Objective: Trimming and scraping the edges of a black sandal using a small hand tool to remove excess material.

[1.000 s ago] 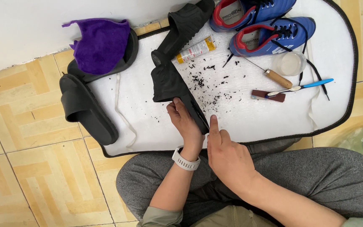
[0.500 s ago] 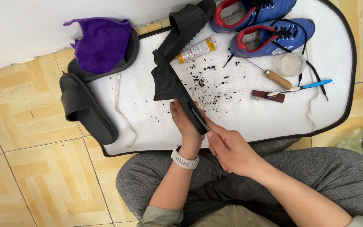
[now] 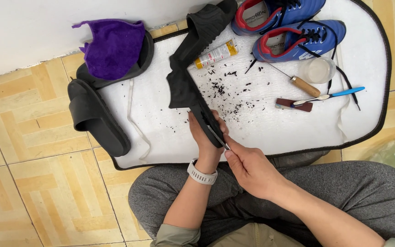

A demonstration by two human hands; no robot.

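Observation:
My left hand (image 3: pixel 205 138) grips the near end of a black slide sandal (image 3: pixel 189 89) lying on a white mat (image 3: pixel 270 123). A white watch sits on that wrist. My right hand (image 3: pixel 251 168) pinches a thin metal blade (image 3: pixel 217 136) whose tip rests against the sandal's edge next to my left fingers. Black rubber crumbs (image 3: pixel 232 91) are scattered on the mat just beyond the sandal.
Another black sandal (image 3: pixel 98 117) lies at the mat's left edge, a third carries a purple cloth (image 3: pixel 113 45). Behind are a glue tube (image 3: pixel 216 54), two blue sports shoes (image 3: pixel 298 36), a wooden-handled awl (image 3: pixel 303 85), a clear cup (image 3: pixel 318 69), a blue toothbrush (image 3: pixel 339 94), a small brown block (image 3: pixel 293 104).
My right hand came in from beside the left wrist and set the blade against the sandal's edge. My left hand shifted its hold on the sandal slightly.

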